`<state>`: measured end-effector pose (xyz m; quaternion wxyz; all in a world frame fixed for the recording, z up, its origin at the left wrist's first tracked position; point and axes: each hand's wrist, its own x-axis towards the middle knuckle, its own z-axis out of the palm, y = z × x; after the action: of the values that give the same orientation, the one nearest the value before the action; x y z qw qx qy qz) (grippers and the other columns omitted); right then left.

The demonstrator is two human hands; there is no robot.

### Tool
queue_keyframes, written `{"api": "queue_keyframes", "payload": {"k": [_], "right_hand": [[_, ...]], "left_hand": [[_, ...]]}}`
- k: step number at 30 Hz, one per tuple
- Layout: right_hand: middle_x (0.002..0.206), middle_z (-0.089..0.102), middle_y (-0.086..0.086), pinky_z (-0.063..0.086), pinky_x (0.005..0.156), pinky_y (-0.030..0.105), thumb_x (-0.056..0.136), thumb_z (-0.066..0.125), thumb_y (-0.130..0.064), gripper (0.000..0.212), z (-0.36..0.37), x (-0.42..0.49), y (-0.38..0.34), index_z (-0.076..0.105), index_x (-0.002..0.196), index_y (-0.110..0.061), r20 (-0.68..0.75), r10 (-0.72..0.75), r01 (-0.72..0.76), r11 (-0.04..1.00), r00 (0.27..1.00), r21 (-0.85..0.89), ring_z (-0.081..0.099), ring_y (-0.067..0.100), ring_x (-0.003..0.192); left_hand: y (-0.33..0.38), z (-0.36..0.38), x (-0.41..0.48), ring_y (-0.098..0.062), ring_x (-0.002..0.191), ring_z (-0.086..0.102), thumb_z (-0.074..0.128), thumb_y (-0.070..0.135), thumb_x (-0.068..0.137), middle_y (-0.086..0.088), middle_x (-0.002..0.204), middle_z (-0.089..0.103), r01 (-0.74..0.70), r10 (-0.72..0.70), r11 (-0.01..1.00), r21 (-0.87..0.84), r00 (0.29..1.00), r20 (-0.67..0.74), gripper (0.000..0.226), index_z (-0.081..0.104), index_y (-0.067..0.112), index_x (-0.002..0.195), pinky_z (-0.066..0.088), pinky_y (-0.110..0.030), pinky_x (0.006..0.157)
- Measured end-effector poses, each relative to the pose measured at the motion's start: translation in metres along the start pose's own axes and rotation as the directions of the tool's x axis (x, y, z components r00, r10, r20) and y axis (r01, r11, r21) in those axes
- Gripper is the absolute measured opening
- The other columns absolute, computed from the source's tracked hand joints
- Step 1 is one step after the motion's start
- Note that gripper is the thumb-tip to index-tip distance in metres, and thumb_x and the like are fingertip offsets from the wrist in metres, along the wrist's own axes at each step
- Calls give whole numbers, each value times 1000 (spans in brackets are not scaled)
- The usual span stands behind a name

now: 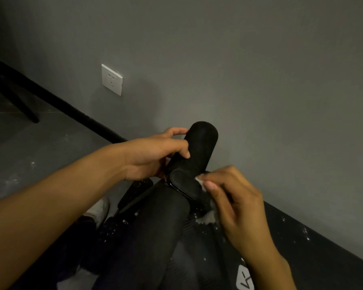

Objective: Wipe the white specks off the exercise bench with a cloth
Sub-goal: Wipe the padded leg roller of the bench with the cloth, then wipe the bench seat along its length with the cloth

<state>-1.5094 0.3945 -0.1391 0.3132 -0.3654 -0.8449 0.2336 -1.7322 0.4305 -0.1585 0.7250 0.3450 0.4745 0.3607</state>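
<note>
Seated astride a black exercise bench (291,245), a person works a white cloth (208,219) against the flat oval pad (187,185) at the bench's far end, in dim light beside a grey wall with a white socket (112,79).

The right hand (237,206) pinches the cloth between thumb and curled fingers and presses it to the pad's right edge. A loose tail of cloth hangs below the hand. The left hand (155,158) grasps the black foam roller (200,143) just above the pad, fingers curled over its left side, and seems to brace it against the rubbing.

White specks (306,233) dot the bench's right edge, well apart from the cloth. More are scattered over the frame near the person's dark-trousered leg (155,227) and pale shoe (99,208). In this light it is hard to tell whether any specks remain on the pad itself.

The step is best done with short, firm strokes along the pad's length, each running off its edge. That should lift the specks away rather than pack them into the seam where pad meets roller. A firm left-hand grip should keep the roller from turning under the pressure. Gathering the hanging tail into the palm would stop it dragging debris back across wiped areas, and turning the cloth to a clean face would help before the speckled right edge of the bench is tackled.
</note>
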Motion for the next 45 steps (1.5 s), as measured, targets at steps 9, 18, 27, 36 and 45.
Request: {"api": "queue_keyframes", "payload": {"k": [9,18,27,36,45], "right_hand": [[100,65,-18,44,80,6,95,54,-42,19,6,-90,-14,70,105,-38,-183,289,-292,956,940,12,65,-1,97],[103,57,-13,54,80,27,87,62,-44,29,55,-136,-8,63,114,-33,6,184,-179,963,983,-200,62,7,91],[92,53,-7,52,71,37,96,52,-37,16,65,-117,-13,66,101,-31,87,123,-84,930,989,-358,55,19,82],[87,54,-5,53,62,34,81,74,-27,12,65,-117,-14,69,92,-30,100,122,-69,906,988,-418,57,19,74],[81,57,-8,52,54,32,87,59,-38,17,62,-153,-18,72,96,-33,69,5,22,920,998,-392,58,17,67]], "left_hand": [[6,27,-17,-24,111,65,63,24,88,-6,129,62,-80,126,944,320,984,-123,76,29,44,153,53,-40,100],[0,50,-52,-14,143,38,69,36,93,5,163,27,-141,331,615,776,939,-91,87,14,40,160,37,-33,116],[-69,80,-160,-1,146,25,67,57,83,33,158,-6,-70,426,423,903,895,-130,76,23,67,145,44,-23,108],[-96,91,-163,-26,130,51,76,43,76,5,165,10,86,547,207,975,816,-188,83,31,60,143,60,-38,83],[-105,88,-163,-27,118,61,68,48,74,0,162,27,95,592,202,975,781,-198,72,44,55,141,62,-36,75]]}}
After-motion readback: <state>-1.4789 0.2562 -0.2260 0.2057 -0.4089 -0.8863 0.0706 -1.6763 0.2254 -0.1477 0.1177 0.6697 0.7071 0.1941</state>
